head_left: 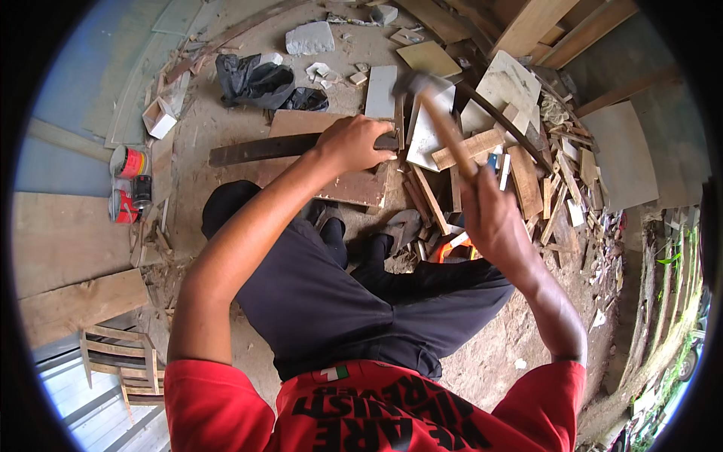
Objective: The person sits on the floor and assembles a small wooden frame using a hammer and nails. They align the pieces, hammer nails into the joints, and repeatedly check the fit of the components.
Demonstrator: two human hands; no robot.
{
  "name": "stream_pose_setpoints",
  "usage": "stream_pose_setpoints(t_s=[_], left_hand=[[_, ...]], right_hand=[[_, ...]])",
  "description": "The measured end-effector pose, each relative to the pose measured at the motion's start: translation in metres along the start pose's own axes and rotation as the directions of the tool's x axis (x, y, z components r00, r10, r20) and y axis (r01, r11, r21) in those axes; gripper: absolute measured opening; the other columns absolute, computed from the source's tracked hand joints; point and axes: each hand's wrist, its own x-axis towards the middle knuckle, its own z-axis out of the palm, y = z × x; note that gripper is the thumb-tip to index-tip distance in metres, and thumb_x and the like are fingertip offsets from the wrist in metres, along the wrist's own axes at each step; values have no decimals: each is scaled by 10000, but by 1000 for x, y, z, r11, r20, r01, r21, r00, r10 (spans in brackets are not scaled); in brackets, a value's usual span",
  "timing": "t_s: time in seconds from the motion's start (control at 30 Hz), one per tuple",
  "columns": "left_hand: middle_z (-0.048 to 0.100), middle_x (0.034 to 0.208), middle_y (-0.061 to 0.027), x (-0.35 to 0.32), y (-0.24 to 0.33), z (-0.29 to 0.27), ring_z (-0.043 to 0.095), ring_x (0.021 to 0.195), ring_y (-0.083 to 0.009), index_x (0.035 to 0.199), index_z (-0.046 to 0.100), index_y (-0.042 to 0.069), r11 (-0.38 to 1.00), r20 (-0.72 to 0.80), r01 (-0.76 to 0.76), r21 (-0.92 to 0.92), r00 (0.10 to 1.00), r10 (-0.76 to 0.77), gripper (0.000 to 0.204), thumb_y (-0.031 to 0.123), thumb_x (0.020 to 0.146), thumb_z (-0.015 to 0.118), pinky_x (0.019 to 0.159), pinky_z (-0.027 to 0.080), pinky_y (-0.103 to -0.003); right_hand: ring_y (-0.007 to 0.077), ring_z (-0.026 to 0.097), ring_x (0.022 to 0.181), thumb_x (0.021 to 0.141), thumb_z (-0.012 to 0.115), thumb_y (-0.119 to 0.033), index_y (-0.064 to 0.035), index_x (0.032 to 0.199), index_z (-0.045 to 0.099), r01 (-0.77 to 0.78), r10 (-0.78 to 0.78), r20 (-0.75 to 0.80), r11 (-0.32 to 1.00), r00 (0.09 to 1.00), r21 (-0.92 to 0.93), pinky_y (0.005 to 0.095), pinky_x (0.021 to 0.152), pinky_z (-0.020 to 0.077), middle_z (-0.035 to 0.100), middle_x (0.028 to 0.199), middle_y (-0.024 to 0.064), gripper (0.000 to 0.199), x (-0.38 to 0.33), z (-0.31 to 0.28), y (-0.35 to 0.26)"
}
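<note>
My left hand (352, 143) is closed around the right end of a long dark wooden strip (260, 150). That strip lies across a worn brown board (350, 187) in front of my knees. Gripped by its handle in my right hand (493, 218) is a hammer (446, 134), raised to the right of the strip's end. Its head is smeared by motion. At the strip's right end a thin upright piece stands close to my left fingertips; whether they touch it I cannot tell.
Wood offcuts (527, 181) pile up on the right, with an orange-handled tool (456, 247) near my right knee. A black plastic bag (256, 81) and a pale stone block (309, 38) lie at the far side. Paint cans (126, 205) stand at left, near a wooden rack (124, 361).
</note>
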Motion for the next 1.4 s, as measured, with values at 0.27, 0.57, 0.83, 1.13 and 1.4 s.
stream_pose_setpoints(t_s=[0.27, 0.57, 0.83, 1.13, 1.4], left_hand=[[690, 1121, -196, 6, 4, -1, 659, 1053, -351, 1157, 661, -1, 1000, -55, 4, -24, 998, -5, 511, 330, 779, 755, 915, 518, -428], [685, 1127, -203, 6, -2, 6, 653, 1063, -354, 1165, 666, 13, 998, -55, -43, -41, 998, 41, 515, 340, 778, 756, 915, 521, -419], [686, 1132, -203, -1, -3, 0, 650, 1072, -362, 1176, 662, 6, 997, -76, -64, -35, 995, 61, 531, 344, 778, 753, 923, 514, -427], [731, 979, -158, -27, -46, -48, 689, 910, -181, 1095, 668, -41, 978, -221, 25, -208, 973, -71, 480, 286, 781, 825, 831, 515, -319], [674, 980, -16, -72, -48, -91, 600, 911, -88, 1090, 653, 5, 835, -303, -144, -532, 953, -28, 345, 111, 794, 797, 833, 470, -263]], right_hand=[[495, 594, 577, 1014, 508, -159, 12, 1026, 420, 13, -13, 4, 999, 1000, -49, 551, 467, 421, 562, 593, 272, 193, -4, -6, -6], [503, 599, 596, 1015, 514, -166, 11, 1067, 418, -95, 104, 85, 989, 991, -109, 547, 461, 441, 584, 629, 288, 208, -12, -4, -1], [495, 609, 600, 1004, 528, -139, 5, 1070, 420, 33, -28, -141, 999, 990, 38, 531, 464, 438, 596, 642, 270, 191, -10, 10, 3], [535, 610, 786, 981, 512, -130, 67, 1137, 506, -137, 188, -260, 970, 947, 202, 580, 666, 493, 619, 805, 353, 252, -15, 187, 77], [398, 503, 1149, 900, 641, -177, 4, 1351, 469, -135, 122, -268, 990, 956, -30, 494, 923, 404, 492, 1256, 237, 515, 6, 233, 52]])
